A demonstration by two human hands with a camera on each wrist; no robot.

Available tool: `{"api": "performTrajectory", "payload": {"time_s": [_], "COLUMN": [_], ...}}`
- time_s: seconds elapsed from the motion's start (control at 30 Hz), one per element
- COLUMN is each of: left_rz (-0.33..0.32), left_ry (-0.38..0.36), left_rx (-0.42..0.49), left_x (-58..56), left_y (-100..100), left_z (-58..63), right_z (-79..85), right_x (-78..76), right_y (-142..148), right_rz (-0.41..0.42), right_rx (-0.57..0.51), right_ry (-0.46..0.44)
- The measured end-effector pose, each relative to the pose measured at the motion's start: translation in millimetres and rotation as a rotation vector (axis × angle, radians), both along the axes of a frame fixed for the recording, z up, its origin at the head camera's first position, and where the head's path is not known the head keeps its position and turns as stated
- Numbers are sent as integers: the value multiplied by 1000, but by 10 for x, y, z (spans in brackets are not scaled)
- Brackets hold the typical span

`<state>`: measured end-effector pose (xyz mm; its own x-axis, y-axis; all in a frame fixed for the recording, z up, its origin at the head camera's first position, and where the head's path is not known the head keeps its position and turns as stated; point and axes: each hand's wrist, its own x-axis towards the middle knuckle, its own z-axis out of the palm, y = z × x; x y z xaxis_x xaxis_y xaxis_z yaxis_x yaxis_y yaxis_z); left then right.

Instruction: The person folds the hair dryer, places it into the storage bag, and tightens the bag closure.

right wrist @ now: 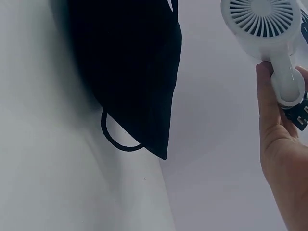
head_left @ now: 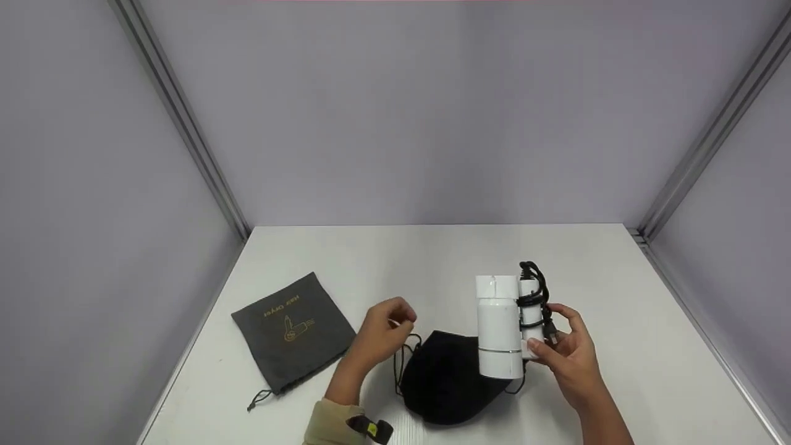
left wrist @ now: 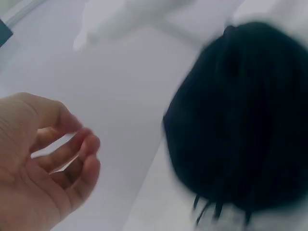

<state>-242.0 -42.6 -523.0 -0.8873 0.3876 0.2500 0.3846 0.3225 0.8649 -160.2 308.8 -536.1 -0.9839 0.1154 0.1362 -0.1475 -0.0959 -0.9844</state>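
Observation:
In the head view my right hand (head_left: 578, 364) grips the folded handle of a white hair dryer (head_left: 499, 327), holding it upright. A black power cord (head_left: 530, 300) is wound around the handle, its plug hanging beside my fingers. The right wrist view shows the slotted round end of the dryer (right wrist: 263, 12) above my hand (right wrist: 281, 144). Behind and below the dryer lies a bulging black drawstring pouch (head_left: 445, 383), partly hidden by it. My left hand (head_left: 383, 334) hovers left of this pouch, fingers loosely curled around nothing; the left wrist view shows the pouch (left wrist: 240, 120) apart from them.
A flat dark grey drawstring bag (head_left: 296, 346) with gold "Hair Dryer" print lies on the white table (head_left: 383, 253) at the left. Light grey panels (head_left: 395, 111) enclose the table at the back and both sides, with metal posts at the corners.

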Motion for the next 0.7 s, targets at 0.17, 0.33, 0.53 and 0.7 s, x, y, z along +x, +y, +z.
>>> {"api": "performTrajectory", "payload": {"time_s": [0.17,0.33,0.53,0.7], "left_rz": [178,419,495,504], "left_ry": [128,105,-7,14], "left_rx": [-254,-581,-721,-681], "left_x": [56,115,172,173], "left_y": [-516,-830,-1035,-1058], "left_z": [-181,-393,-591,-635], "right_z": [-21,-16,-18,-27], "right_x": [16,26,33,38], "right_y": [30,94,90,68], "right_rz": [5,-24,-2,-16], "right_rx": [-14,-45,-53,-50], "right_ry": [5,18,13,-2]}}
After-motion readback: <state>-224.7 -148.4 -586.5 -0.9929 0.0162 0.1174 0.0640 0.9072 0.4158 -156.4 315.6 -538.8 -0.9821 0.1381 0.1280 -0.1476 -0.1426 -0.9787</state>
